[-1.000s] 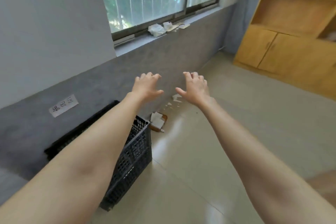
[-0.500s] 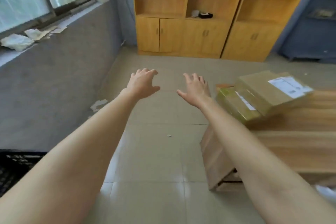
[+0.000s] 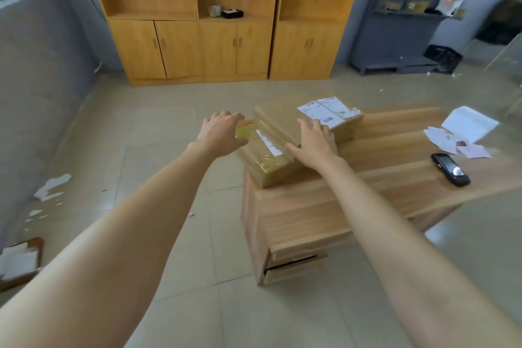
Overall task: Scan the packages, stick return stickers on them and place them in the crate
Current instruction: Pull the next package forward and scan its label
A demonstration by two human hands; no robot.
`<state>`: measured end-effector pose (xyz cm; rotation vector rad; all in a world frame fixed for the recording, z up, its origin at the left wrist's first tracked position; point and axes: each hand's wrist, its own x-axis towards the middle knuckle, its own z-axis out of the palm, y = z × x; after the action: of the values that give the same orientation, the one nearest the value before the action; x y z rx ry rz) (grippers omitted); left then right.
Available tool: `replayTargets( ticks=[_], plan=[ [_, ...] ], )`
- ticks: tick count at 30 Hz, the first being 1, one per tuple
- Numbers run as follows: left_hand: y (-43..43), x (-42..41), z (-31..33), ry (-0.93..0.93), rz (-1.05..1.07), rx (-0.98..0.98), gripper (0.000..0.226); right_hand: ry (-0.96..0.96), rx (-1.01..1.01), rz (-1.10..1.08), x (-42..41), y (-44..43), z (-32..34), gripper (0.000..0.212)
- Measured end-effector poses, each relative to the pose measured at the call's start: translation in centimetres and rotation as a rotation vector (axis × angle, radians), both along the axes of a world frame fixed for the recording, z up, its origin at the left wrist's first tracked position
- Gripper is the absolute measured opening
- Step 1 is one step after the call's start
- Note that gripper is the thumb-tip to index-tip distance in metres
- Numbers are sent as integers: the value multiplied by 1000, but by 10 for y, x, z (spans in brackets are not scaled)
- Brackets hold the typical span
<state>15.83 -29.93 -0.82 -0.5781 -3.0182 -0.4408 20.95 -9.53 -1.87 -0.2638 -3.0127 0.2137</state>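
Head view had swung to the right since half a second before: the grey wall [image 3: 34, 65] that had filled the left side was now a narrower strip, and the desk [image 3: 395, 178], then cut off at the right edge, sat near the middle with its whole top showing. My left hand [image 3: 221, 134] and right hand [image 3: 316, 144] were stretched out as before, both with fingers spread and holding nothing. The upper package [image 3: 285, 118], with white labels [image 3: 324, 111] on top, lay across the lower package [image 3: 264, 161] at the desk's near-left corner. My right hand was over the near edge of the upper package, though I could not tell whether it touched. My left hand hung just off the stack's left end, over the floor. A black scanner [image 3: 450, 169] lay well to the right on the desk, with loose white sheets [image 3: 463, 133] beyond it. Behind, the wooden cabinet [image 3: 234, 45] held a small grey object and a black one on its middle shelf. A black crate [image 3: 443, 58] stood by the grey shelving [image 3: 401, 37]; its contents were too far off to tell.
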Motion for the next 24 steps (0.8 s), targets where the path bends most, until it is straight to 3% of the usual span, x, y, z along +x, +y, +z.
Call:
replayTargets(
  ticks=[12,24],
  plan=[
    [127,-43,-18,-41,-83,-30,61,7,-12,-111,-17,124,-17,70],
    [218,-159,-35,-104,-102,45,61,-59,79,-125,-108,213,-9,70]
  ],
)
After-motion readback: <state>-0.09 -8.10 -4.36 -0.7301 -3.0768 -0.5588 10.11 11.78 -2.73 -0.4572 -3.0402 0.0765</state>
